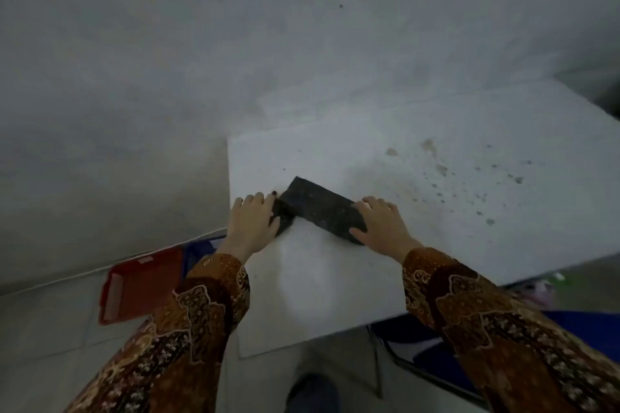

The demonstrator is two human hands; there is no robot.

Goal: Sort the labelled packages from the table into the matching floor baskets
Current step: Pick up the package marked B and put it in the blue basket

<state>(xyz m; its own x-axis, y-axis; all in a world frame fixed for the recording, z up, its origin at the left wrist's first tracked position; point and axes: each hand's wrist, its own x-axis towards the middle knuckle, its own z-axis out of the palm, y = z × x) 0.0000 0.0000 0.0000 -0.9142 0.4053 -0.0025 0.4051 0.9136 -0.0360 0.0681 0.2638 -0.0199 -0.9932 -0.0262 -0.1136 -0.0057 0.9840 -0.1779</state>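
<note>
Overhead, head view, item by item. White table (436, 151): stained with brownish spots toward its right side, one corner nearest the wall at left. Dark package (318, 204): a flat, black, oblong piece lying on the table near its left edge, set at a slant, far end up-left, near end down-right; any label is too blurred to read. A second dark flap or smaller piece sits at its left end under the fingers (whether it is part of the same package cannot be told).

Left hand (253, 223): palm down at the table's left edge, fingers loosely spread and curled over the package's left end, thumb against it; it touches rather than clearly grips. Right hand (379, 223): palm down on the package's near right end, fingers spread flat on top, thumb along the lower edge. Both sleeves (201, 318): brown patterned fabric.

Red basket (141, 285): on the floor left of the table, beside the wall. Blue basket (201, 251): just to its right, mostly hidden by the left sleeve and the table. Further blue shape (587, 322): below the table's right side, unclear.
</note>
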